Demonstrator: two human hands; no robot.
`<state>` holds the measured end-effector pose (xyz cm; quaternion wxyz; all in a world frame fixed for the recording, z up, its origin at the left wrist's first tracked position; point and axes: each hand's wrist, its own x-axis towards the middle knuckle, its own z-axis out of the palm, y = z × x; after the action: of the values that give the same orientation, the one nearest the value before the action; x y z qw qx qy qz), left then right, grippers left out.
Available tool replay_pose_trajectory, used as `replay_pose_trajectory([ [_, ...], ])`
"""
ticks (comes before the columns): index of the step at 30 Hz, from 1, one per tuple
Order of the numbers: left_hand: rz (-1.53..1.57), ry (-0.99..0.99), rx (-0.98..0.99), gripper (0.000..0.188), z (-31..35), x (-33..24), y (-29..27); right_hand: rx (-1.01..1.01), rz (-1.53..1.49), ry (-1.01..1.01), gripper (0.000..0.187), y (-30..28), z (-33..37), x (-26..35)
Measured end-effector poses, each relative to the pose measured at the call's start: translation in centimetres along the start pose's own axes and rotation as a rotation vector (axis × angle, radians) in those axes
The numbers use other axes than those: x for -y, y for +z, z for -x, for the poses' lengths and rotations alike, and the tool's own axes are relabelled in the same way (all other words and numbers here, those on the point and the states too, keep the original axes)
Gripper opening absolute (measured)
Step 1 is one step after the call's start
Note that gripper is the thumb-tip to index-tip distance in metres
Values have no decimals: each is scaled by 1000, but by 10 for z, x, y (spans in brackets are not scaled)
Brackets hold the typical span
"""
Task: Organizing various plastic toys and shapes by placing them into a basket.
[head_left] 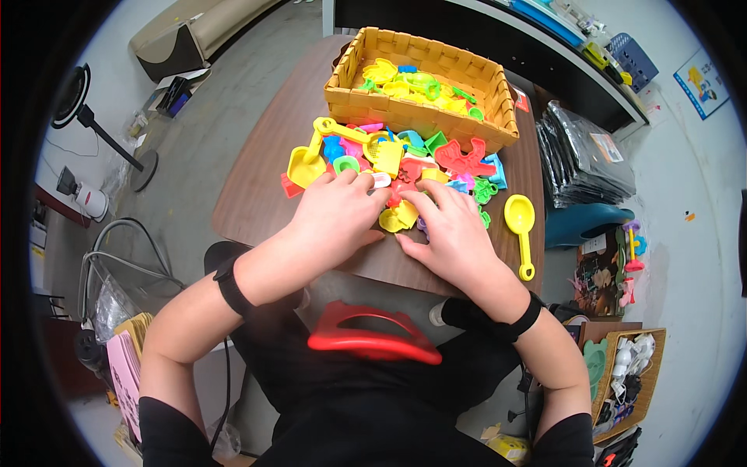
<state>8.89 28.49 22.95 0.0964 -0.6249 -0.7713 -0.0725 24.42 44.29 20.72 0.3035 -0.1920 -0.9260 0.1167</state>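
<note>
A pile of colourful plastic sand toys lies on the brown table between me and the basket. My left hand (336, 208) rests over the pile's near left side, fingers spread and bent, its fingertips among the toys by a small white-and-red piece (380, 180). On the near right side, my right hand (455, 233) is open too, with its thumb apart from the fingers. Yellow moulds (398, 218) and a red mould (400, 191) lie between the two hands. A yellow shovel (305, 165) is at the pile's left, and a red butterfly-like mould (464, 159) at its right.
A woven basket (420, 117) holding yellow and green toys stands at the table's far side. Right of my right hand lies a yellow spoon-shaped scoop (520, 222). A red handled object (373, 342) shows below the table edge, over my lap. Black plastic-wrapped packs (580, 159) are stacked at right.
</note>
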Motion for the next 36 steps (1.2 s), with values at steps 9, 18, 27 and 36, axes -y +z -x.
replay_pose_trajectory([
  [9,43,-19,-18,52,-6,-10,2,17,21,-34,41,4,-2,8],
  [18,91,4,-23,54,-5,15,4,22,54,-27,42,3,-6,5],
  [27,127,29,-37,56,7,50,5,12,84,-26,42,-3,-4,1],
  [36,154,49,-43,58,23,56,5,3,103,-25,43,4,-8,10],
])
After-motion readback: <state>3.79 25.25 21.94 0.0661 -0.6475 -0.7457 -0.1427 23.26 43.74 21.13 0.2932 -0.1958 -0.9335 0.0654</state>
